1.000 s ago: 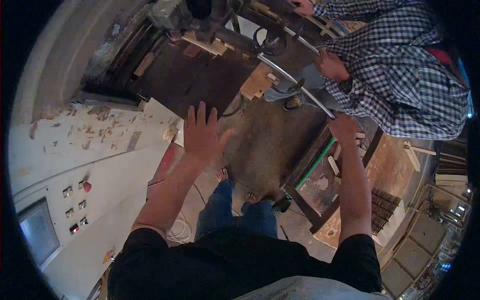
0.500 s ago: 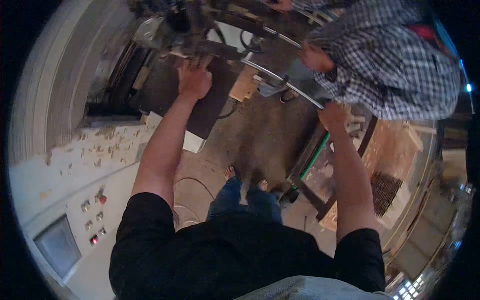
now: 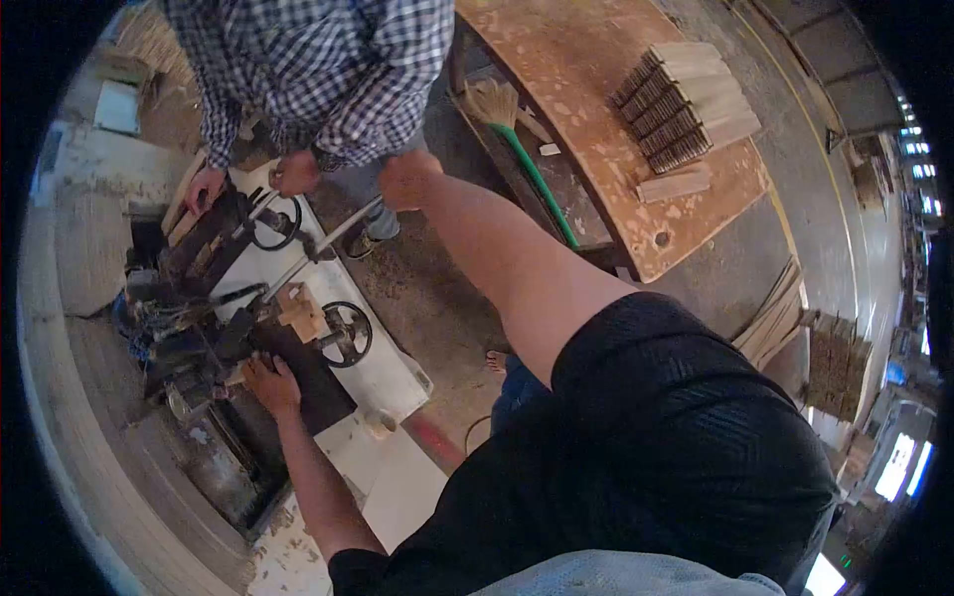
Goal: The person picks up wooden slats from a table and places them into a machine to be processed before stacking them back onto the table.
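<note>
The right hand [image 3: 409, 181] is wrapped around the end of a metal bar [image 3: 348, 226]. The left hand [image 3: 272, 385] rests by a small wood piece [image 3: 236, 376] at the machine [image 3: 204, 343], its grip unclear; beyond it sits a black handwheel [image 3: 347, 335].

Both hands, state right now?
Left hand: open, fingers spread by the dark plate; contact unclear.
Right hand: closed around the metal bar's end.

Between the left hand [image 3: 273, 385] and right hand [image 3: 407, 180], a black handwheel [image 3: 344, 336], wooden block [image 3: 300, 312] and metal bar [image 3: 348, 225] obstruct passage, while open floor [image 3: 427, 288] lies beside the right forearm [image 3: 497, 238].
</note>
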A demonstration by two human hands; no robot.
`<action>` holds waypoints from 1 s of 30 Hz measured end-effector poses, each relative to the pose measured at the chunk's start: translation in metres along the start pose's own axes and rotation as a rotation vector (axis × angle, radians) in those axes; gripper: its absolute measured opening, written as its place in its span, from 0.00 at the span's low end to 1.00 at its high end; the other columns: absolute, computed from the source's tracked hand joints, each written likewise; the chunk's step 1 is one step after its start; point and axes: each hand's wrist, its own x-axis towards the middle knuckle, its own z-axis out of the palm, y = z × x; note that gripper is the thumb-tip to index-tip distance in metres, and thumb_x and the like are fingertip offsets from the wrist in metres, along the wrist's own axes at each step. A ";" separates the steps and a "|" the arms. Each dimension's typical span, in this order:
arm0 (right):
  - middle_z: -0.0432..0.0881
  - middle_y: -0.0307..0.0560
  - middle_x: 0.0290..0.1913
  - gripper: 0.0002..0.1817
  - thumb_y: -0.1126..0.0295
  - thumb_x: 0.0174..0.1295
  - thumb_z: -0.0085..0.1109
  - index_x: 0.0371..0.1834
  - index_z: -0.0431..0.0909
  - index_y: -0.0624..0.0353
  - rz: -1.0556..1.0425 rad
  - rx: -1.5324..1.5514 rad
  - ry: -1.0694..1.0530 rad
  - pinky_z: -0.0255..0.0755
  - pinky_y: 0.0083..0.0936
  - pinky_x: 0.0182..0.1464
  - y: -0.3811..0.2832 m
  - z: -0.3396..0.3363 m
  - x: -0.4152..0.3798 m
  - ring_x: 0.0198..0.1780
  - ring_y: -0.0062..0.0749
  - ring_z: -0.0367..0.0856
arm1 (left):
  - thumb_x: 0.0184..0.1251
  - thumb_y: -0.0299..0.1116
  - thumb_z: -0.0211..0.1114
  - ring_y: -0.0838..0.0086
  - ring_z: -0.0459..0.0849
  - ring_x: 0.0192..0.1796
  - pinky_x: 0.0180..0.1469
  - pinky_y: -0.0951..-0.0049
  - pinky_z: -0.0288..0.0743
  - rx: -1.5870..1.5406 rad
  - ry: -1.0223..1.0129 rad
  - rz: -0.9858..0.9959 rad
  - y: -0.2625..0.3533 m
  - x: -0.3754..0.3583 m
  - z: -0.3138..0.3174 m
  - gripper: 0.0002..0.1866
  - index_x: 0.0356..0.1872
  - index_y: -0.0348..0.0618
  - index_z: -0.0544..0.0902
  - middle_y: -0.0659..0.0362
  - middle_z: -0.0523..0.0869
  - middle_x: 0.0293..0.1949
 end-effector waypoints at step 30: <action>0.84 0.62 0.55 0.26 0.51 0.69 0.53 0.53 0.83 0.64 0.002 -0.234 -0.133 0.79 0.50 0.57 -0.012 0.003 0.017 0.57 0.54 0.84 | 0.59 0.30 0.69 0.53 0.81 0.46 0.49 0.55 0.75 -0.530 0.378 -0.353 0.085 -0.123 -0.012 0.12 0.42 0.38 0.80 0.51 0.81 0.43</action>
